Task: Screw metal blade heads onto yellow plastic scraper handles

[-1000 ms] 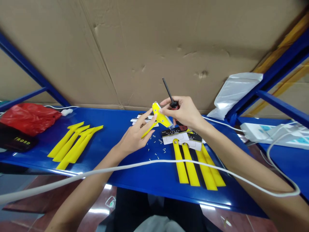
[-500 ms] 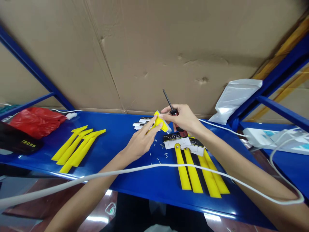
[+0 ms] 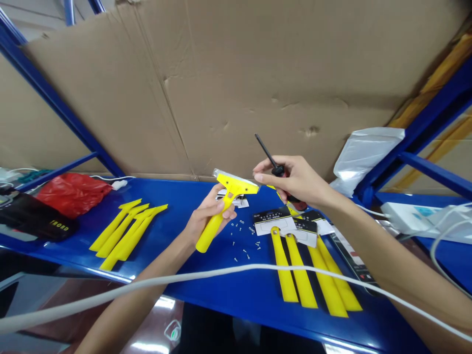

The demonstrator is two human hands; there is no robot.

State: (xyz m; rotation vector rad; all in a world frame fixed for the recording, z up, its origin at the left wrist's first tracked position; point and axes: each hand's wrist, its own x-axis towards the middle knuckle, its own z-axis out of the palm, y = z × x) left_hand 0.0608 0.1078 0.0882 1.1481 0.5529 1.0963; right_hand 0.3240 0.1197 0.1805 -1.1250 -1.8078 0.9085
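Observation:
A yellow scraper (image 3: 214,228) with a clear cover along its wide head is gripped by its handle in my left hand (image 3: 206,211). The head points up and away, and two dark screw spots show on it. My right hand (image 3: 295,179) is closed round a screwdriver (image 3: 266,150) with a dark shaft pointing up and left; its thumb and forefinger come close together, and whether they pinch anything small is unclear. Between and below my hands lie loose screws (image 3: 246,254) and small nuts (image 3: 251,229) on the blue table (image 3: 236,290).
Several yellow scraper handles (image 3: 125,233) lie at left. More scrapers (image 3: 283,270) with black-and-white cards (image 3: 273,221) lie at right. A white cable (image 3: 206,274) crosses in front. Further out are a red bag (image 3: 73,191), a black pouch (image 3: 40,216) and a power strip (image 3: 409,216).
My left hand has turned the scraper so its head faces up and its handle shows, and has moved left from my right hand. The screwdriver stays in my right hand.

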